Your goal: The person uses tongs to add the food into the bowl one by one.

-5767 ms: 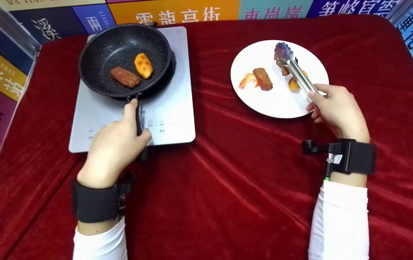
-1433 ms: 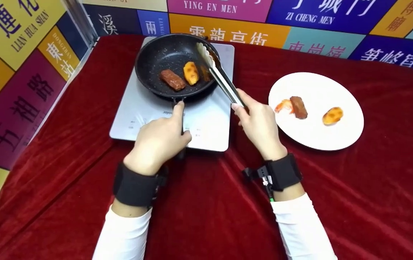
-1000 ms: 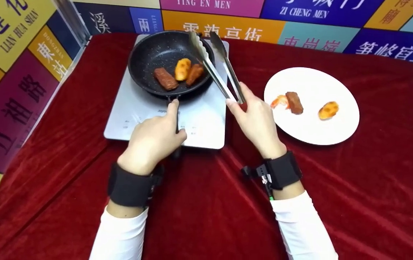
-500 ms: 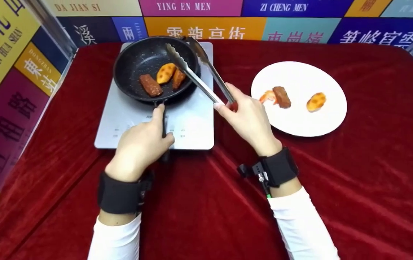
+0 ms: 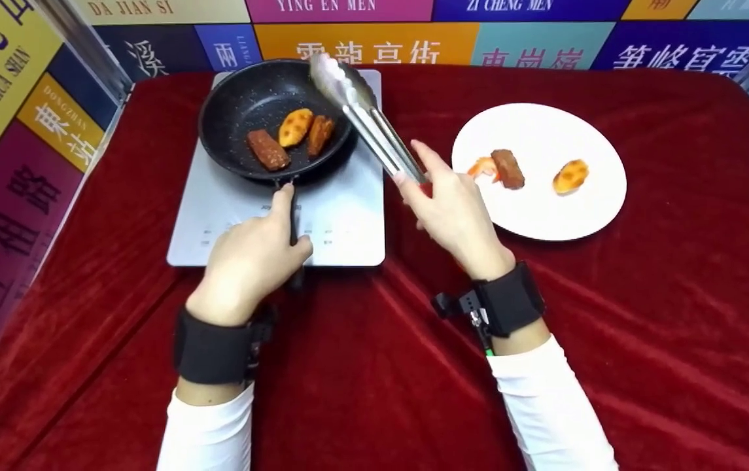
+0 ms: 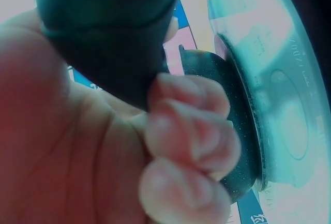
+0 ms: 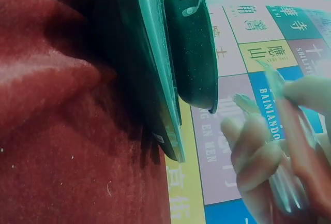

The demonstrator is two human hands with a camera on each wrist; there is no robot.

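Note:
My left hand (image 5: pixel 250 261) grips the handle (image 5: pixel 294 219) of a black speckled frying pan (image 5: pixel 243 101), forefinger stretched along it; the left wrist view shows the other fingers (image 6: pixel 191 136) curled round it. In the pan lie a reddish-brown meat strip (image 5: pixel 267 150), a yellow piece with brown spots (image 5: pixel 296 127) and a second brown strip (image 5: pixel 320 136). Metal tongs (image 5: pixel 377 134) are held in my right hand (image 5: pixel 452 212), between thumb and fingers. Their scalloped tips overlap the pan's right rim in the head view, close together with no food seen between them.
The pan stands on a silver induction cooker (image 5: pixel 348 222). To the right, a white plate (image 5: pixel 544 219) carries a shrimp (image 5: pixel 483 167), a brown strip (image 5: pixel 509 169) and a yellow piece (image 5: pixel 571 176). A red cloth (image 5: pixel 374 366) covers the table; printed panels (image 5: pixel 361 42) stand behind.
The tongs went from the plate to the pan with a brown strip and released it there beside the yellow piece. Their arms spread, then came closer together. My left hand kept the handle.

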